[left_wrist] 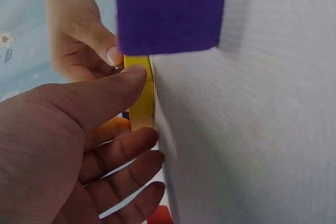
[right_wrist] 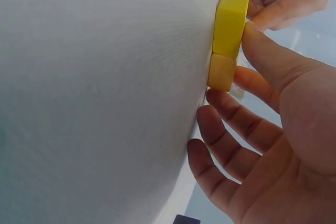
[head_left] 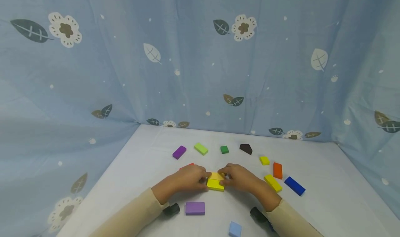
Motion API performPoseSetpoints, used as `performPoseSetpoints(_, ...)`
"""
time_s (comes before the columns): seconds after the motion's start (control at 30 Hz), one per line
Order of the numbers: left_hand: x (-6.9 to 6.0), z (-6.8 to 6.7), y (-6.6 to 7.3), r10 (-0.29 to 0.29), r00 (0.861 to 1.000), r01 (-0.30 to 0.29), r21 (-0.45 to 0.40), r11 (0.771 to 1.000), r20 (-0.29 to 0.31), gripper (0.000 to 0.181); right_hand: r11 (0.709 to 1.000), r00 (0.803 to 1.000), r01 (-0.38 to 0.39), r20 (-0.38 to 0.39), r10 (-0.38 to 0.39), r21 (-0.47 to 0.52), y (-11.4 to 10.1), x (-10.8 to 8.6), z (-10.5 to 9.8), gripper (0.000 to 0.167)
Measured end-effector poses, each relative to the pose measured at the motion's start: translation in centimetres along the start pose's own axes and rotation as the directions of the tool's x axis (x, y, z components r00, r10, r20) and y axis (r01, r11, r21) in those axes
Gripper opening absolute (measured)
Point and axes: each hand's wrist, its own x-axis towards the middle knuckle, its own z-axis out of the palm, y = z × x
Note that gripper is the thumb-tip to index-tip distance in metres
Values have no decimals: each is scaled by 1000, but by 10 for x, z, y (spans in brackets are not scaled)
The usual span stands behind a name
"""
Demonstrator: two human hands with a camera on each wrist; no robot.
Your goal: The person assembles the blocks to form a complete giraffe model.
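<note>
A yellow block and a light orange block lie flat against each other on the white surface. From the left side, my left hand pinches the pair, its thumb against the yellow block. My right hand pinches them from the other side. In the right wrist view its thumb touches the yellow block, while the index finger is near the light orange block. A red block shows partly behind my left hand. Close to the left wrist camera stands a purple block.
Farther back are a purple block, a lime block, a green block and a black piece. Yellow, orange and blue blocks lie rightward. A light blue block is nearest.
</note>
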Motion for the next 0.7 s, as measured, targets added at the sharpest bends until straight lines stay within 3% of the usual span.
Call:
performPoseSetpoints(0.13, 0, 2, -2, 11, 1000, -11, -30, 999, -11, 53, 1000, 1000, 5, -1, -5, -4, 1, 0, 1, 41)
performPoseSetpoints(0.33, 3, 3, -9, -41, 999, 40, -159, 987, -2, 58, 1000, 1000, -2, 5, 2, -3, 1, 0, 2, 41)
performPoseSetpoints(0.7, 8, 3, -11, -3, 1000, 3, -135, 991, -1, 51, 1000, 1000, -16, 1, 16, -9, 1, -1, 2, 41)
